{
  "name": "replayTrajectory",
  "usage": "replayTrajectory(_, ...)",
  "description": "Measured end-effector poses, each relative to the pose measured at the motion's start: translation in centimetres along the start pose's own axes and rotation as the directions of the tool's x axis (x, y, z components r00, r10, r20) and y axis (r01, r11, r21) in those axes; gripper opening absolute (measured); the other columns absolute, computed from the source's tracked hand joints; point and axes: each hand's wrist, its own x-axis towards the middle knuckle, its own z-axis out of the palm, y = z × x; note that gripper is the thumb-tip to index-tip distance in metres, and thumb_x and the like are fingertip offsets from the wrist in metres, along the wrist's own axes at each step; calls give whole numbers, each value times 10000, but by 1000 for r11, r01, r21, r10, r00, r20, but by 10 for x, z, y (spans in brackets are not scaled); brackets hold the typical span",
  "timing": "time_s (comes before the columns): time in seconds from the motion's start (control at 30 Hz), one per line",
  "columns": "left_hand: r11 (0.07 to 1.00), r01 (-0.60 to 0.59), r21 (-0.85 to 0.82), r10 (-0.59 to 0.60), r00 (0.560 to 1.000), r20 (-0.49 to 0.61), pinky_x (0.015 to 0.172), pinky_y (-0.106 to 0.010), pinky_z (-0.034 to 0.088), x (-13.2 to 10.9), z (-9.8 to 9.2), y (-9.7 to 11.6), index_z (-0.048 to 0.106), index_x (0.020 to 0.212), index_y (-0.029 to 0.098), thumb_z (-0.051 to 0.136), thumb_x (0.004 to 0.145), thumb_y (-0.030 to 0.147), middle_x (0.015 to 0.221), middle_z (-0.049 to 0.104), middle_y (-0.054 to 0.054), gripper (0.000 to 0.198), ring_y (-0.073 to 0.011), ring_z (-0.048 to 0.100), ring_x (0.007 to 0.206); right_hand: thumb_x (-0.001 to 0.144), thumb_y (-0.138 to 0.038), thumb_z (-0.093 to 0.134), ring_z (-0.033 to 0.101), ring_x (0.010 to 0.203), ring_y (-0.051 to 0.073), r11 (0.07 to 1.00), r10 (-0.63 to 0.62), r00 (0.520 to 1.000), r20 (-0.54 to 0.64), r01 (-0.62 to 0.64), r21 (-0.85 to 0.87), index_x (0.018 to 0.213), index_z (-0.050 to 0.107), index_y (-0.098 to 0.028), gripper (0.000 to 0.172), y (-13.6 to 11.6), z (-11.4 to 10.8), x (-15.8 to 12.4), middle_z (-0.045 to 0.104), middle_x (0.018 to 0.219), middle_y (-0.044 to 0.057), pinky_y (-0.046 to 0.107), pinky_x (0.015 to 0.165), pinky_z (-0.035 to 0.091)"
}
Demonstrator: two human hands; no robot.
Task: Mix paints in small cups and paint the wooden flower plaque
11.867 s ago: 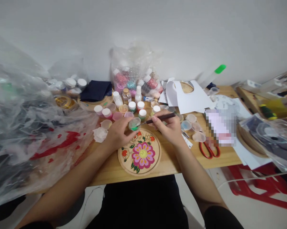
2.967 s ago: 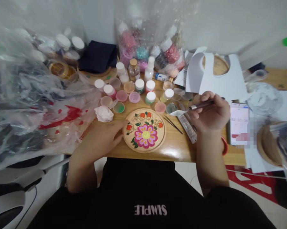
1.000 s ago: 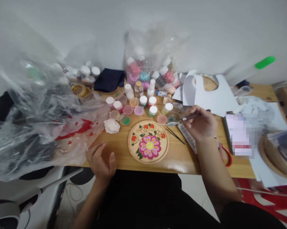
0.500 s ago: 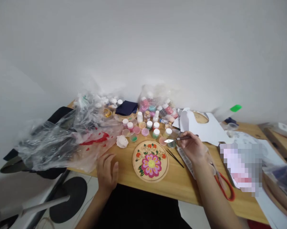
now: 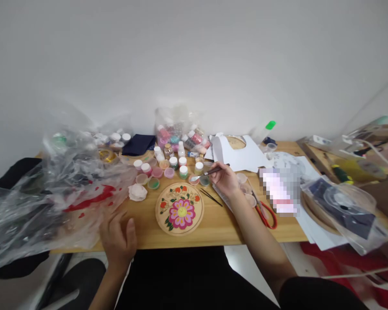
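Observation:
My right hand [image 5: 226, 180] is closed around the dark handle of a small palette knife [image 5: 214, 170]. Its pale metal blade points left, over or just beside a small cup of peach-pink paint [image 5: 193, 181]; I cannot tell whether they touch. My left hand [image 5: 118, 237] rests near the table's front edge with nothing in it, thumb and fingers apart. Between the hands lies a round wooden board [image 5: 161, 220] painted with a large pink flower and smaller orange ones. Two thin dark brushes [image 5: 211, 197] lie right of the board. A crumpled white tissue [image 5: 137, 192] sits at its upper left.
Several lidded paint jars [image 5: 183, 172] and open cups [image 5: 153, 184] stand behind the board. Clear plastic sheeting [image 5: 68, 206] with red smears covers the left side. To the right are red-handled scissors [image 5: 267, 215], cut white paper [image 5: 245, 159] and a bagged dark item [image 5: 339, 211].
My view has turned to the right, so the table's things sit further left in the picture. The palette knife stays in my right hand near the same cup. My left hand remains at the table edge.

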Motion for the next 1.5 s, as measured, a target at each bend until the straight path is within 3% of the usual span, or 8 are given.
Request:
replayTrajectory(0.43,997,73,-1,-72,981,182,936,-494,429,9,-8,9,625,977,174,448,947,265,964,599,-136,201,-299,554,1026,853,-362,579,478,395,105,991,96,995,-39,-92,99,713,613,-190,224,-1,-4,0,570,483,-26,211,384,396)
replayTrajectory(0.7,1000,17,-20,-17,1000,8,855,-463,459,7,-2,11,668,906,146,435,949,266,903,608,-140,265,-283,576,951,770,-404,675,483,382,83,999,41,998,40,-41,7,703,654,-200,215,0,0,-1,586,484,-33,196,393,398)
replayTrajectory(1.03,1000,-15,-13,15,999,35,834,-432,467,6,-5,9,671,861,180,431,956,228,848,620,-119,262,-265,594,912,748,-459,714,473,368,66,999,18,999,38,-16,-30,704,625,-204,273,1,-1,0,581,487,-49,181,378,381)
replayTrajectory(1.5,999,33,-11,-33,999,23,821,-394,474,4,-4,10,676,801,167,445,961,259,829,638,-88,296,-220,609,861,767,-423,695,464,354,78,998,2,999,41,1,-64,698,638,-192,248,-2,0,-1,586,470,-32,198,365,382)
